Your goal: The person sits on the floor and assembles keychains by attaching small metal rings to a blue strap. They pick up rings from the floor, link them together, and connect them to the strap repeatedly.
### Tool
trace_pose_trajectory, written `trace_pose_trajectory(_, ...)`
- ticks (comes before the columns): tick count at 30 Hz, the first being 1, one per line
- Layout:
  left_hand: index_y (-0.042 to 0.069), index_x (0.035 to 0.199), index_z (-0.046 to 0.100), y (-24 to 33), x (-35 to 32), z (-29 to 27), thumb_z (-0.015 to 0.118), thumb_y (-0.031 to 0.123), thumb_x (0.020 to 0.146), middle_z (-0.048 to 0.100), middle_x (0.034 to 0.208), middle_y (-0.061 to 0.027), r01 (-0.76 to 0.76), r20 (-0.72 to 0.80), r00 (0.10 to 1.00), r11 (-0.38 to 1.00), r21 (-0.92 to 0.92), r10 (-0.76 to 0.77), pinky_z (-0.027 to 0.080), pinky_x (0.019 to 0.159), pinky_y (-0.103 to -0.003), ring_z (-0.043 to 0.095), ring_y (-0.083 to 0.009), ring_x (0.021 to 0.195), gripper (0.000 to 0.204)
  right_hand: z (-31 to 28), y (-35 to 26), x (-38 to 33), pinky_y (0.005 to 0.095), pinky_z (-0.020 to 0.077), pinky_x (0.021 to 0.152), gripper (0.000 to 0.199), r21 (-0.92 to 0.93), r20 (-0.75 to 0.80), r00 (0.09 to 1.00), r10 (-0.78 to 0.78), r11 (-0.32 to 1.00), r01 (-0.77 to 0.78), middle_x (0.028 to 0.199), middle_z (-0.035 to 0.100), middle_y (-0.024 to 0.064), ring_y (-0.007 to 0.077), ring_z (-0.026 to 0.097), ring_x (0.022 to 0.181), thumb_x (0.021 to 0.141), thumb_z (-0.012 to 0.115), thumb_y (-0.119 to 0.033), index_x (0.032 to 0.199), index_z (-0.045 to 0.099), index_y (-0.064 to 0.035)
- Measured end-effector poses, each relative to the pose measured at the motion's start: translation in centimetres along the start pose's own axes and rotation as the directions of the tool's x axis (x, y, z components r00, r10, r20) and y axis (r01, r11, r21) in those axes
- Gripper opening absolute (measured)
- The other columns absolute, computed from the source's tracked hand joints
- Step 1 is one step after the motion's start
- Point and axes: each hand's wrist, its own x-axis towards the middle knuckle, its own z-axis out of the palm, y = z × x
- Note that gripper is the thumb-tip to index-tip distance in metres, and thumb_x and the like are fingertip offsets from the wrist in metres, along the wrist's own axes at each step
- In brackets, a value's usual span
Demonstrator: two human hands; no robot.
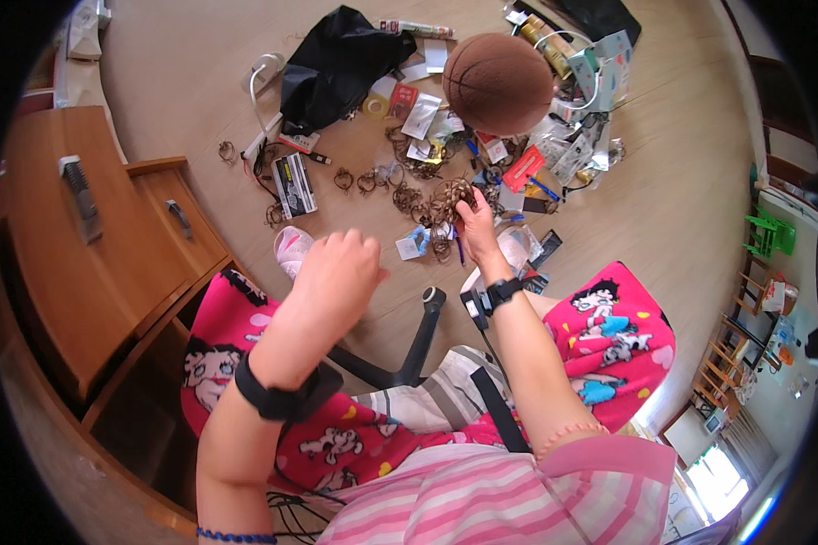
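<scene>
My right hand (477,227) is closed round a bunch of thin brown loops (449,198), held over the cluttered floor. They look like cords or bands, but their exact kind is unclear. My left hand (336,268) hovers to the left of it, back upward, with its fingers curled under. Whatever those fingers may hold is hidden. More brown loops (407,198) lie in a pile just left of the held bunch, with single rings (344,180) further left. A small white card with a blue band (411,246) rests below the pile.
A basketball (498,84), a black bag (341,68), a roll of tape (375,106) and a red packet (523,169) lie among papers beyond my hands. A wooden drawer cabinet (73,236) stands at left. A chair leg (418,341) sits between my knees.
</scene>
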Motion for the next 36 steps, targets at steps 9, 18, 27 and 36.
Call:
trace_pose_trajectory(9, 0.005, 0.139, 0.033, 7.7, -1.3, 0.2, 0.073, 0.019, 0.084, 0.057, 0.115, -0.0096, 0.063, 0.050, 0.998, -0.382, -0.922, 0.044, 0.054, 0.072, -0.028, 0.060, -0.0171, 0.102, 0.069, 11.9, -17.9, -14.5, 0.0283, 0.0474, 0.089, 0.029, -0.488, 0.483, 0.867, 0.127, 0.861, 0.146, 0.111, 0.058, 0.0079, 0.0153, 0.057, 0.105, 0.091, 0.052, -0.004, 0.119, 0.052, -0.0009)
trace_pose_trajectory(18, 0.007, 0.116, 0.048, 8.1, -1.6, 4.8, 0.060, -0.003, 0.083, 0.058, 0.107, -0.0040, 0.067, 0.109, 0.992, -0.471, -0.880, -0.062, 0.051, 0.082, -0.029, 0.060, -0.0137, 0.097, 0.036, 11.5, -17.1, -16.8, 0.0361, 0.0480, 0.081, 0.026, -0.777, 0.447, 0.887, -0.117, 0.441, 0.450, 0.095, 0.057, 0.0121, 0.0275, 0.060, 0.092, 0.080, 0.056, 0.000, 0.105, 0.062, -0.0016)
trace_pose_trajectory(27, 0.005, 0.113, 0.047, 8.7, -0.2, 3.6, 0.061, 0.006, 0.086, 0.055, 0.105, -0.0019, -0.079, -0.052, 0.993, -0.259, -0.963, -0.109, 0.046, 0.082, -0.023, 0.054, -0.0080, 0.096, 0.031, 9.6, -18.7, -13.8, 0.0248, 0.0497, 0.082, 0.018, -0.359, 0.225, 0.916, 0.333, 0.902, -0.240, 0.096, 0.065, 0.0033, 0.0090, 0.062, 0.088, 0.089, 0.061, -0.007, 0.104, 0.061, 0.0021)
trace_pose_trajectory(36, 0.013, 0.110, 0.050, 8.3, -0.6, 2.2, 0.046, 0.028, 0.101, 0.058, 0.105, 0.0018, -0.008, -0.017, 1.000, -0.603, -0.798, 0.009, 0.047, 0.058, -0.021, 0.059, -0.0064, 0.084, 0.018, 9.5, -19.7, -13.8, 0.0318, 0.0506, 0.089, 0.030, 0.039, 0.336, 0.895, 0.294, 0.945, -0.325, 0.106, 0.061, 0.0075, 0.0139, 0.062, 0.093, 0.093, 0.050, -0.012, 0.120, 0.051, 0.0009)
